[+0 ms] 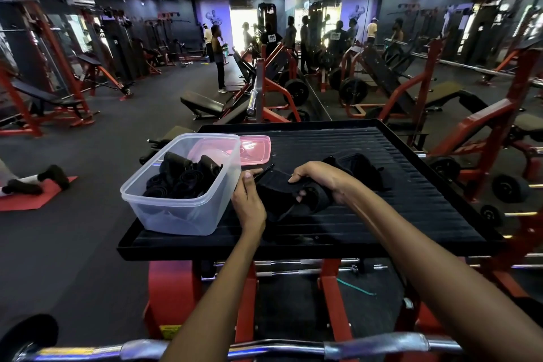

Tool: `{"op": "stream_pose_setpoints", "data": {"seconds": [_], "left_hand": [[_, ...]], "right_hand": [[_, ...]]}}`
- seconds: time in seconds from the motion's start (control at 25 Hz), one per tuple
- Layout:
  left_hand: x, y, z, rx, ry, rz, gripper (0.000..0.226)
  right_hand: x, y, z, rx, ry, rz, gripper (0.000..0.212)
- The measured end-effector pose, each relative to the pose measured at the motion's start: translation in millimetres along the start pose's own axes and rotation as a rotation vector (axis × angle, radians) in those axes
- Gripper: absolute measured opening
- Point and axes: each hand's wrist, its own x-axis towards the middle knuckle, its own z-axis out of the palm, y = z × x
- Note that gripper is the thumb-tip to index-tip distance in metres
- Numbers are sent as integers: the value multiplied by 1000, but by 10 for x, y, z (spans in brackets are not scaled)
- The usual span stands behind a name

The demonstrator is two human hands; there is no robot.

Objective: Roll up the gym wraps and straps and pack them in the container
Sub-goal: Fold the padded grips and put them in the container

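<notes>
Wrap [282, 194] rolling is underway: both hands, left hand [249, 200] and right hand [320, 182], are pinching it. Next, it is looking bound for the container [164, 214].

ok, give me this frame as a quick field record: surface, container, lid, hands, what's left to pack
surface: black ribbed platform
container: clear plastic tub, on the platform's left, holds rolled black straps
lid: pink translucent lid, off, flat behind the tub
left hand: left hand holds black fabric wrap
right hand: right hand grips the same wrap
unpacked: second black wrap behind the right hand
</notes>
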Motion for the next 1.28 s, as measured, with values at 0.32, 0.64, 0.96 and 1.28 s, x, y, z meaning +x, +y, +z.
{"op": "stream_pose_setpoints", "data": {"seconds": [0.32, 0.64, 0.96, 1.28], "left_hand": [[-47, 38, -8, 45, -69, 193, 25], [-55, 27, -14, 17, -101, 265, 43], [-104, 55, -6, 54, -260, 347, 43], [-162, 92, -21, -55, -299, 208, 85]], "right_hand": [[35, -106, -11, -59, 124, -138, 18], [58, -37, 18, -50, 25, -180, 12], [235, 82, 109, -416, 277, -369, 16], [294, -29, 146, -30, 159, -436, 21]]}}
